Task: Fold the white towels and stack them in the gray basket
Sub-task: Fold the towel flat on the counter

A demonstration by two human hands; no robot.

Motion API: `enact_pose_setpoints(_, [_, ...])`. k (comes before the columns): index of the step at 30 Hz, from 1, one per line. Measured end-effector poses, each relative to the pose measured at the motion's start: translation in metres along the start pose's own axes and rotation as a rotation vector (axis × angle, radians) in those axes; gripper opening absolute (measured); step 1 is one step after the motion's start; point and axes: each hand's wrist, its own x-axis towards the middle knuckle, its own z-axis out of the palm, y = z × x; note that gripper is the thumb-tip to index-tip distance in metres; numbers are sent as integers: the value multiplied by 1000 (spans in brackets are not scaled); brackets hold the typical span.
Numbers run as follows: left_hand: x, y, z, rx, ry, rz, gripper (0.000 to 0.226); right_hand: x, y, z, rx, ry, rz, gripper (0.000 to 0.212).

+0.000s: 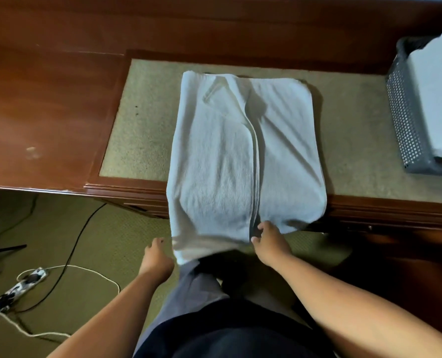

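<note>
Far left, floor [90, 257]: power strip [21, 285] and loose cords, not task items.

Left hand [155, 259] sits low by the towel's hanging near-left corner, fingers loosely curled. Can't tell if it has any cloth; the edge hides the contact.

Towel [214, 164] lies mid-frame on the tabletop [47, 112], on its inset pad [142, 138]. Both long sides are folded in and meet at a centre seam. The left flap is rumpled at the far end, with a corner turned back. The near end droops over the tabletop's front edge.

Handling, as a judgement: light, soft terry, totally limp, no fragility. It won't hold a shape if lifted by one point, and the layers will likely slide apart unless pinched together. Best taken at the two near corners, or at the near edge with all layers caught, then carried to the far end to halve it. Smooth the flipped corner first.

Right hand [270, 245] pinches the near edge at the seam, thumb and fingertips closed on cloth.

Far right: basket [406, 120], gray perforated plastic, stands on the tabletop well apart from the towel. It holds a stack [437, 99] of folded white towels rising above the rim (count unclear, cropped by the frame). Room on top looks limited, so the next one needs a flat, compact fold.
</note>
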Motion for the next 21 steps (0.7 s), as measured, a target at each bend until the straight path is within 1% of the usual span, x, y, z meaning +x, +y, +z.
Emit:
enact_pose_setpoints(2, [1, 10, -5, 54, 73, 62, 69, 2, -6, -8, -71, 124, -101, 32])
enact_pose_setpoints(5, [2, 36, -18, 144, 226, 299, 72, 9, -22, -19, -177, 276, -283, 30])
enact_pose_setpoints(6, [5, 46, -24, 183, 258, 381, 71, 13, -29, -23, -201, 305, -345, 33])
enact_pose_setpoints(8, [13, 64, -33, 258, 264, 493, 66, 22, -43, -30, -250, 309, -415, 43])
enact_pose_setpoints(10, [24, 79, -39, 342, 248, 572, 62, 34, -58, -39, -276, 296, -418, 51])
enact_pose_setpoints(12, [39, 92, -47, 445, 251, 673, 58, 50, -71, -49, -318, 289, -443, 53])
enact_pose_setpoints(14, [58, 106, -54, 550, 214, 753, 60, 70, -83, -57, -405, 244, -466, 56])
enact_pose_setpoints(17, [89, 124, -64, 702, 137, 796, 70, 98, -101, -68, -511, 181, -391, 68])
enact_pose_setpoints(18, [102, 134, -69, 725, 139, 804, 71, 112, -107, -73, -516, 154, -360, 71])
enact_pose_setpoints(21, [136, 162, -83, 769, 161, 813, 75, 144, -123, -88, -482, 143, -284, 76])
